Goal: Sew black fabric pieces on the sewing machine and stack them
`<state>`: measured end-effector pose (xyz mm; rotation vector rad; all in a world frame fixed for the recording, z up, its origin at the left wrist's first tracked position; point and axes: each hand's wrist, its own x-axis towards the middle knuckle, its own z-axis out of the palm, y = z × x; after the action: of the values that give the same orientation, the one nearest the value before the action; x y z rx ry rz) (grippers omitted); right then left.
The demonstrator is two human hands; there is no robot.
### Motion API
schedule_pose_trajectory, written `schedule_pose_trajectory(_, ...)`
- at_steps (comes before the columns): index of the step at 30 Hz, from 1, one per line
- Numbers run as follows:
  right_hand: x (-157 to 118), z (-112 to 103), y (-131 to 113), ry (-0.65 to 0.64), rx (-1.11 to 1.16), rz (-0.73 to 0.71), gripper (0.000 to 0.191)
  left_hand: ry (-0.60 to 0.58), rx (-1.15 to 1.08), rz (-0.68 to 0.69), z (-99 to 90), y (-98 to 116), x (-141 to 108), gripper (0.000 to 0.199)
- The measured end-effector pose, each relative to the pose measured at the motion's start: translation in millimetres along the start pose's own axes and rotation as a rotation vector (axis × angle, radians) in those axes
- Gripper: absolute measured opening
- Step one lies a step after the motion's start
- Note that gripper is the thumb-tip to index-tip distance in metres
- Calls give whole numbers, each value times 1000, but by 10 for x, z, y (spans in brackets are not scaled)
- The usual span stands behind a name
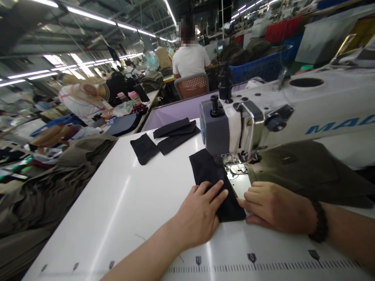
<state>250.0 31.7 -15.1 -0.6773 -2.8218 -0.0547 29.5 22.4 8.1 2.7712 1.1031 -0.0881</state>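
A black fabric piece (pixel 205 168) lies on the white sewing table, its upper right edge beside the needle plate (pixel 240 183) of a sewing machine (pixel 218 128). My left hand (pixel 202 212) rests on this piece with its fingers spread. At the piece's lower right edge is my right hand (pixel 274 207), fingers curled together and fingertips touching the edge; its thumb is partly under the hand. Olive fabric (pixel 295 168) lies under the machine arm, behind my right hand. Further back on the table are a small black piece (pixel 144 149) and folded black strips (pixel 177 134).
Piled olive fabric (pixel 52 187) stands left of the table. A ruler scale (pixel 228 268) runs along the near edge. Ahead, a person in a white shirt (pixel 190 61) sits on a chair (pixel 192 86). A blue bin (pixel 259 64) with dark fabric stands behind the machine.
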Motion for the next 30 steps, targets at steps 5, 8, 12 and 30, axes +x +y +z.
schedule_pose_trajectory(5, -12, -24, 33, -32, 37, -13, 18, -3, -7, 7, -17, -2, 1, 53)
schedule_pose_trajectory(8, -16, -46, 49, -27, 52, -40, 17, -6, -11, 14, -6, -7, 0, 55)
schedule_pose_trajectory(12, -9, -69, 65, -51, 49, -93, 13, -13, -12, 13, 14, -8, -5, 55)
schedule_pose_trajectory(30, -53, -83, 130, -100, 134, -113, 23, -11, 48, 30, 18, 51, -6, 55)
